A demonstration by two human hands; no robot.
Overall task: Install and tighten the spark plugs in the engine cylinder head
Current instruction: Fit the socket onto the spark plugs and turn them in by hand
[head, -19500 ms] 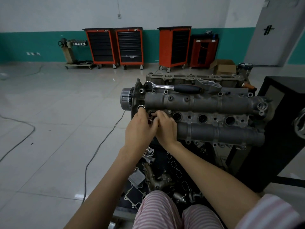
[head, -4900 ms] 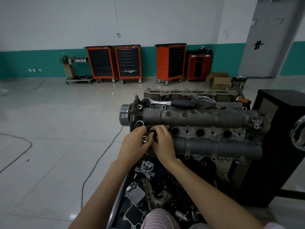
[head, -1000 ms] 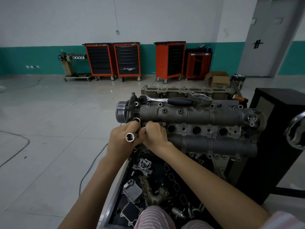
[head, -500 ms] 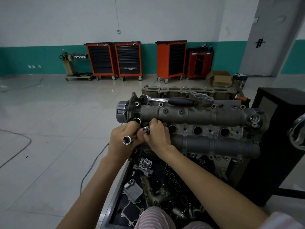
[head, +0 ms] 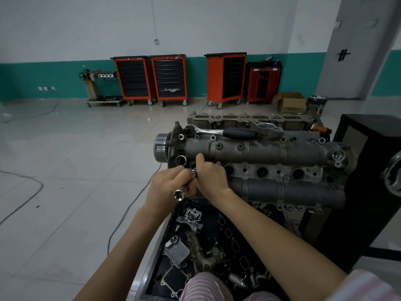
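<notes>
My one camera sat on my head, looking forward and down — the cylinder head (head: 260,161) lay close at twelve o'clock, my forearms rising from six, tool carts (head: 152,78) far off by the wall.

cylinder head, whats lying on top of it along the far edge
A ratchet wrench lies flat along the far edge of the cylinder head, its black grip pointing right. Its socket end's underside is hidden.

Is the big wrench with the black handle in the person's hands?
No, the ratchet wrench lies on top of the cylinder head, while the left hand holds a socket.
</notes>
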